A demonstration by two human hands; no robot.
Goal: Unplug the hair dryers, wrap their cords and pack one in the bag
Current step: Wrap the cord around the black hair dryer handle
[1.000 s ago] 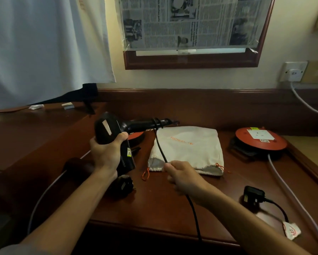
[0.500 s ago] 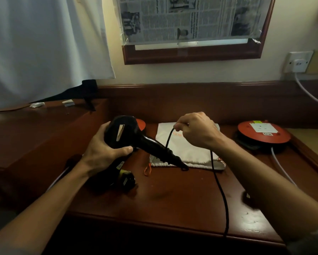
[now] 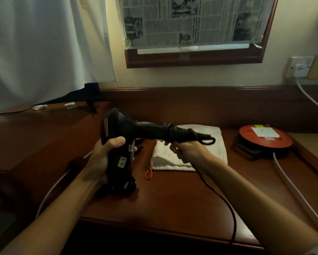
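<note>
My left hand [image 3: 104,159] grips the barrel of a black hair dryer [image 3: 121,137], lifted above the desk with its handle pointing right. Several turns of its black cord [image 3: 217,192] sit around the handle's end. My right hand [image 3: 187,151] pinches the cord just under the handle, and the rest trails down over the desk's front edge. A white drawstring bag [image 3: 217,150] with an orange cord lies flat behind my hands. A second dark hair dryer [image 3: 125,186] lies on the desk below my left hand, mostly hidden.
A red extension reel [image 3: 265,137] sits at the back right, its white cable [image 3: 287,181] running along the desk's right side. A wall socket [image 3: 299,67] holds a white plug. A raised wooden ledge [image 3: 34,129] stands to the left, under a white curtain.
The dryer's handle swung from pointing down-right up to level. My right hand dropped from above the bag to under the handle, laying another turn of cord around it.
</note>
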